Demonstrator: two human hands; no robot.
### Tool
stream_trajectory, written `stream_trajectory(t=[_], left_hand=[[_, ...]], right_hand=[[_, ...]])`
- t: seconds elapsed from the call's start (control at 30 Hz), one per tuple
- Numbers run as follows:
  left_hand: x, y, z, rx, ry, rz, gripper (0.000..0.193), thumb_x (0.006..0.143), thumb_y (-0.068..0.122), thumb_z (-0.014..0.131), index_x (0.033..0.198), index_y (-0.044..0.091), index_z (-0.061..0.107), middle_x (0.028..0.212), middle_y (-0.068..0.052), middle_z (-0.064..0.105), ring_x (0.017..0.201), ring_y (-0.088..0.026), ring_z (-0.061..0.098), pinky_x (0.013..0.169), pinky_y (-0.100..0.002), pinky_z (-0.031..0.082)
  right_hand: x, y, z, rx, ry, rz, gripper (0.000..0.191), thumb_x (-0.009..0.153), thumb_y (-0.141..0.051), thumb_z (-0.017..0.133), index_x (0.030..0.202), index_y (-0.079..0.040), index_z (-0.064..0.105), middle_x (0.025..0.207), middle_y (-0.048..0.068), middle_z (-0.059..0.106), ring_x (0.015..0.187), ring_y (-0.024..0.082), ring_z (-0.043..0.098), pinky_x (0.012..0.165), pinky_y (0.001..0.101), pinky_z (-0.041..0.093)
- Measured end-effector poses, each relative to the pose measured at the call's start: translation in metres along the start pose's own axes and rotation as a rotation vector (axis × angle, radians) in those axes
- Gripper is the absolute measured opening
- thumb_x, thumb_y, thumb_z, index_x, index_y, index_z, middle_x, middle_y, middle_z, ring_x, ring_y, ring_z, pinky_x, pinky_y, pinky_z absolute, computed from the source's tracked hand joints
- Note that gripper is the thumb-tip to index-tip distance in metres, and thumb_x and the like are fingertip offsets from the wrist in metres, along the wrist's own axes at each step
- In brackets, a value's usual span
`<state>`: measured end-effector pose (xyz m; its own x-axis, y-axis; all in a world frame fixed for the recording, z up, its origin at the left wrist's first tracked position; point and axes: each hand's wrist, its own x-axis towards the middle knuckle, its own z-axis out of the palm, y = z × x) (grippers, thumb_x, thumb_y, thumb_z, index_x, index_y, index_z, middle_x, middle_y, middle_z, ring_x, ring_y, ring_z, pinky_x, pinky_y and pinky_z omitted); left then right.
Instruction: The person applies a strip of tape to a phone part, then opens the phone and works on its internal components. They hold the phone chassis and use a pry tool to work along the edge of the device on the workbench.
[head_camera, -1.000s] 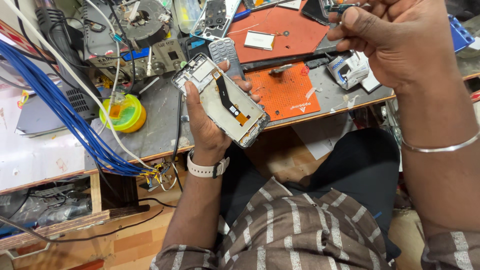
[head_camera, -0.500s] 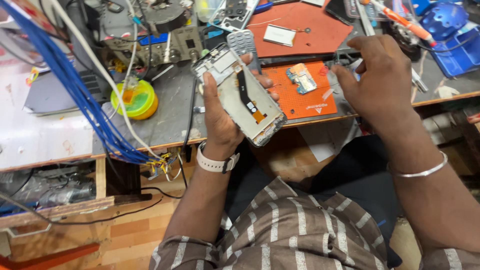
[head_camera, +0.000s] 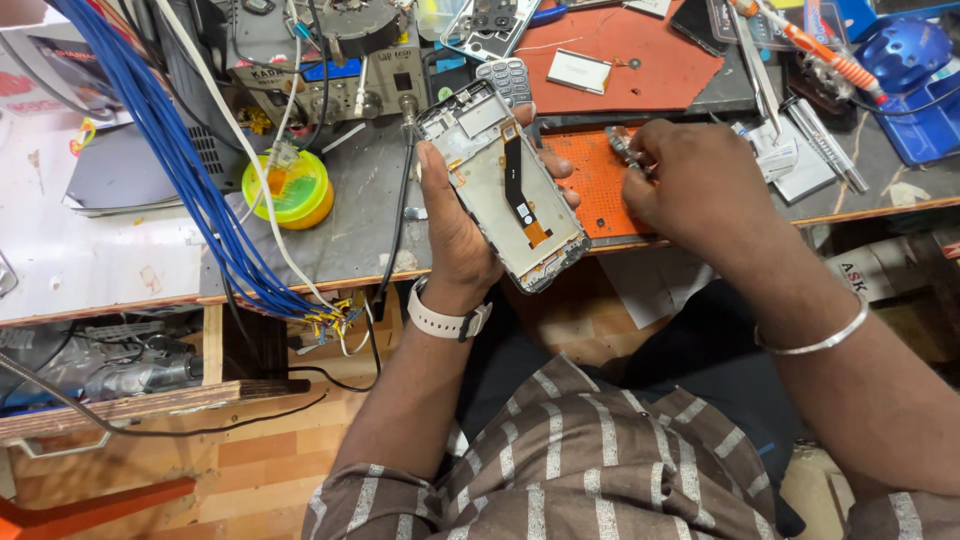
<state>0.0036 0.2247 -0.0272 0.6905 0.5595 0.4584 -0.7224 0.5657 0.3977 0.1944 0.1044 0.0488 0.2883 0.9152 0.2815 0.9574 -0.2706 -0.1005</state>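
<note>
Already stripped of its back, the opened phone (head_camera: 502, 184) sat gripped in the left hand (head_camera: 455, 220) at centre frame, while the right hand (head_camera: 690, 185) pinched a small metal part (head_camera: 622, 148) over the orange mat (head_camera: 590, 185), not yet refitted.

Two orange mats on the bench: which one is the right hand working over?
The nearer, brighter orange mat, partly hidden behind the opened phone in the left hand. The right hand pinches a small part over it. The duller mat lies farther back.
</note>
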Motion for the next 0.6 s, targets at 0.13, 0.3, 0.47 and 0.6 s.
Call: stream_trajectory(t=[0.13,0.3,0.47,0.6], left_hand=[[0.001,0.002,0.000,-0.029,-0.001,0.020,0.095,0.101,0.079,0.042,0.147,-0.004,0.049,0.109,-0.025,0.069,0.092,-0.035,0.073,0.082,-0.046,0.062],[0.003,0.002,0.007,-0.059,-0.011,-0.003,0.091,0.099,0.074,0.041,0.150,-0.001,0.046,0.130,-0.018,0.064,0.105,-0.032,0.070,0.083,-0.050,0.063],[0.000,-0.001,0.011,0.061,-0.038,-0.169,0.093,0.098,0.075,0.037,0.153,0.000,0.046,0.142,-0.015,0.061,0.107,-0.029,0.068,0.087,-0.050,0.063],[-0.003,-0.004,0.011,0.206,-0.060,-0.225,0.093,0.098,0.076,0.035,0.151,0.000,0.046,0.137,-0.016,0.062,0.102,-0.030,0.070,0.087,-0.048,0.062]], right_hand=[[-0.001,0.006,-0.006,-0.052,0.163,-0.064,0.018,0.098,-0.013,0.071,0.112,-0.003,0.075,0.095,0.017,0.074,0.081,0.036,0.072,0.078,0.0455,0.058],[-0.004,0.022,-0.039,0.355,0.210,0.033,0.020,0.100,-0.006,0.071,0.119,0.000,0.073,0.096,0.011,0.076,0.079,0.018,0.072,0.070,0.0315,0.057],[-0.018,0.022,-0.075,0.768,0.182,0.024,0.018,0.105,0.002,0.067,0.123,0.003,0.069,0.102,0.007,0.075,0.087,0.007,0.069,0.075,0.0202,0.056],[-0.020,0.009,-0.084,0.835,0.175,-0.089,0.020,0.105,0.005,0.067,0.125,0.005,0.067,0.107,0.008,0.074,0.093,0.009,0.071,0.079,0.0213,0.059]])
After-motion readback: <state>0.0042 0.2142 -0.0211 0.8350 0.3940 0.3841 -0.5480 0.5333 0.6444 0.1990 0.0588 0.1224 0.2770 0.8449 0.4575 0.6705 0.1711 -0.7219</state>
